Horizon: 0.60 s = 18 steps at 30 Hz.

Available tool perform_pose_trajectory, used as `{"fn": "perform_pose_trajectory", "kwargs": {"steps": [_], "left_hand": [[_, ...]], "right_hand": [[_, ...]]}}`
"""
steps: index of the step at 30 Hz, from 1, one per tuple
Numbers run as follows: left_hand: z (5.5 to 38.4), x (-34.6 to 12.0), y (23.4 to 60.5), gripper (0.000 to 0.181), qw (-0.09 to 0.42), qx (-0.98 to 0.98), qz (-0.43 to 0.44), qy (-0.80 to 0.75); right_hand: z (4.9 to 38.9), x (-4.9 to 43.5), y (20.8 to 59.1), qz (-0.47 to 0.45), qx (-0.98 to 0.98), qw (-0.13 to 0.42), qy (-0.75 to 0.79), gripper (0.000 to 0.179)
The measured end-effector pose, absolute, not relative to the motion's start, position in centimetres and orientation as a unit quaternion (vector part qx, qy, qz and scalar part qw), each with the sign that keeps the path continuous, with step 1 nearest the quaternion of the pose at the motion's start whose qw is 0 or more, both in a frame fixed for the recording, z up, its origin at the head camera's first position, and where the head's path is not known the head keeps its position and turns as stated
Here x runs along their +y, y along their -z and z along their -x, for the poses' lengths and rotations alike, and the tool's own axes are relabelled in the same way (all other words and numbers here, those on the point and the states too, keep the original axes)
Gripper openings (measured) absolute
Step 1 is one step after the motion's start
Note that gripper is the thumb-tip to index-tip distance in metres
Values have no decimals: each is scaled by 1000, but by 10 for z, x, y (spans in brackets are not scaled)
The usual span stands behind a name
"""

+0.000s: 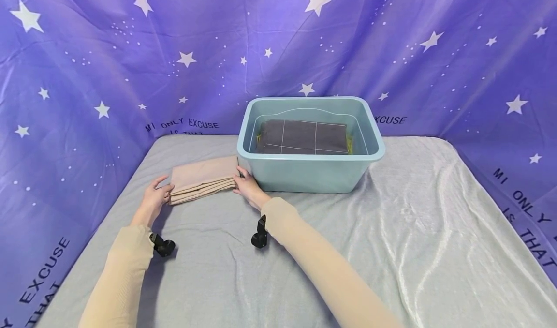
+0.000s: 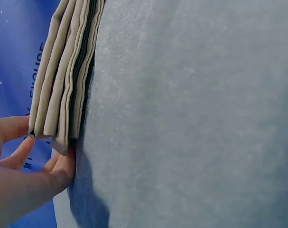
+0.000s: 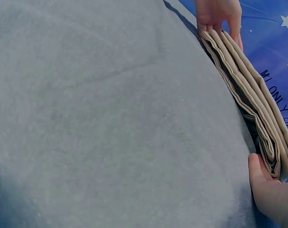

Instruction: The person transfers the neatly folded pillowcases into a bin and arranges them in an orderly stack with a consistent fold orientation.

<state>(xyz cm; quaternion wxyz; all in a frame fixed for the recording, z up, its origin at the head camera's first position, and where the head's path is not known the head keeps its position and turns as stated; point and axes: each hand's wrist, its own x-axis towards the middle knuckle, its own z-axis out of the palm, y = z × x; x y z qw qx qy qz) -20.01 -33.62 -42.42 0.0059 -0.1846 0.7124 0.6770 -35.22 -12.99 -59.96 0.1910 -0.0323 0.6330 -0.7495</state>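
Observation:
A folded beige cloth (image 1: 204, 178), stacked in several layers with a dark layer showing between them (image 2: 70, 71), lies over the grey bed-like surface left of the bin. My left hand (image 1: 153, 200) grips its left end, with fingers above and below the layers in the left wrist view. At the other end, my right hand (image 1: 250, 187) holds the corner beside the bin. Its thumb (image 3: 258, 168) shows along the lower edge in the right wrist view, while its other fingers are mostly hidden.
A light blue plastic bin (image 1: 304, 173) stands at the back, close to my right hand. Inside it lies a folded dark grey cloth (image 1: 300, 137) with white lines, with bits of yellow at its sides. A purple star-print curtain (image 1: 278, 37) surrounds the grey cover (image 1: 417, 221).

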Motion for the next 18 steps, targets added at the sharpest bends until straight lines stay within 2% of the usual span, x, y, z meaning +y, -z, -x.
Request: {"fn": "perform_pose_trajectory", "kwargs": {"steps": [5,10,18], "left_hand": [[202,-338,426,57,20,714,176,-677],[205,-337,429,54,17,723,173,-669],[206,-340,436,52,9,753,166,-637]], "right_hand": [[332,-125,576,42,616,181,766,46],[338,-130,587,40,617,165,769,42],[316,-124,555,-11,615,175,768,38]]}}
